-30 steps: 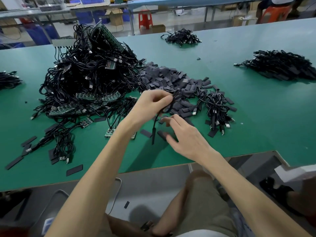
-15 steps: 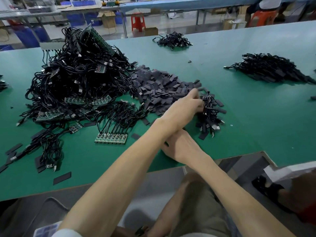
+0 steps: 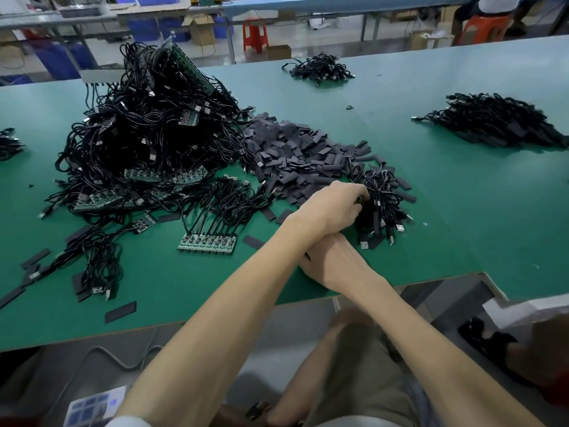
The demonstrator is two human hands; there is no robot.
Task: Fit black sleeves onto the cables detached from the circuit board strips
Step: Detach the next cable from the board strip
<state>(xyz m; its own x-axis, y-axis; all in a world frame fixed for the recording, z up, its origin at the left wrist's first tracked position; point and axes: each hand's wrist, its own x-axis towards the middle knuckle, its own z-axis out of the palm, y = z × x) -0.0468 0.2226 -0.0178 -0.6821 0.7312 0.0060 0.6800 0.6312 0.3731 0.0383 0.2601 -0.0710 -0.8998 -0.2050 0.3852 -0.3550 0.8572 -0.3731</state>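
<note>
Green table [image 3: 462, 211], contents. Cable heap [image 3: 147, 143]: tangled, far left, with circuit board strips in it. Black sleeves [image 3: 295, 155]: loose pile at centre, touching the heap. Cable bundle [image 3: 381, 204]: just right of the sleeves. Left hand [image 3: 331, 204]: crossed over the right, fingers curled into that bundle, apparently pinching one cable, though the grip is unclear. Right hand [image 3: 331, 260]: back up on the table, fingers hidden, so its hold cannot be told.

- A broad green worktop [image 3: 462, 211] with a pale front edge.
- Grey, glossy floor [image 3: 332, 41] beyond it.
- A red plastic stool [image 3: 255, 34] beside an open cardboard box [image 3: 201, 29].
- Blue crates [image 3: 144, 27] under a long blue-topped bench [image 3: 338, 3].
- An orange stool [image 3: 483, 27] far right.
</note>
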